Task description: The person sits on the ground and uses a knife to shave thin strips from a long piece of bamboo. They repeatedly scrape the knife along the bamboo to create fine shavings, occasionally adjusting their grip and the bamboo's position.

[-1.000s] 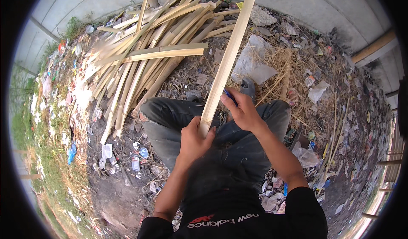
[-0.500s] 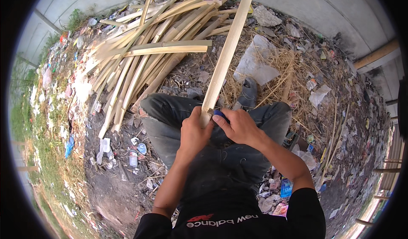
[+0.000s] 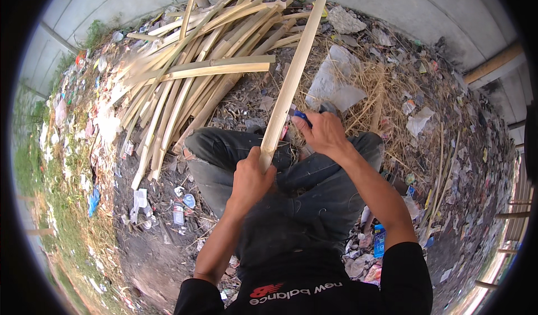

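Note:
My left hand (image 3: 250, 181) is closed round the near end of a long split bamboo strip (image 3: 292, 82), whose pale face is turned up. The strip slants away from my lap toward the wall. Further along, on the strip's right side, my right hand (image 3: 326, 133) grips a small knife by its blue handle (image 3: 300, 115). The knife's tip lies close to the strip's edge; whether it touches cannot be made out. Below both hands are my crossed legs in dark jeans (image 3: 325, 172).
A heap of split bamboo strips (image 3: 224, 49) lies ahead to the left. To the right of the strip are a white slab (image 3: 330, 77), dry straw (image 3: 375, 99) and a rock (image 3: 344, 21). Litter covers the ground, and a grey wall (image 3: 443, 12) curves behind.
My right hand with the knife has moved away from my left hand, forward and right along the bamboo strip. My left hand and the strip's near end have come slightly nearer my body.

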Tool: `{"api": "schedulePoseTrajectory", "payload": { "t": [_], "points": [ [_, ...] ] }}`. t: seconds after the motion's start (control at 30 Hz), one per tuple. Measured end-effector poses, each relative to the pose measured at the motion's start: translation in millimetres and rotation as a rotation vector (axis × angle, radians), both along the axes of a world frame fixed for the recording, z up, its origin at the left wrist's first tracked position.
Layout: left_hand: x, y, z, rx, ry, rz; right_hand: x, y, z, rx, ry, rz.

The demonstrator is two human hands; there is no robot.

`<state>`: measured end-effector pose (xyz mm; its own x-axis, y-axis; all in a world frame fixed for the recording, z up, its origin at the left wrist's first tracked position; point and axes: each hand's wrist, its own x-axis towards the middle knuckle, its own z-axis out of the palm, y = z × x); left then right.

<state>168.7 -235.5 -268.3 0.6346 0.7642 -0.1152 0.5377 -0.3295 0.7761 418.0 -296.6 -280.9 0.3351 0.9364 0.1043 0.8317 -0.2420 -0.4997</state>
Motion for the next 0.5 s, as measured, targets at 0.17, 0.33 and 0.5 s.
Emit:
{"api": "schedulePoseTrajectory", "payload": {
  "t": [0.17, 0.33, 0.5],
  "points": [
    [-48.8, -25.5, -4.3, 0.014, 0.115, -0.004, 165.0, -33.7, -25.8, 0.003, 0.002, -0.483],
    [-26.5, -20.4, -1.8, -0.024, -0.107, 0.067, 84.5, -28.8, 4.8, 0.123, 0.159, -0.205],
    [-0.6, -1.9, 13.1, -0.034, -0.171, 0.081, -0.2, -34.7, 14.7, 0.128, 0.175, 0.115]
  ]
}}
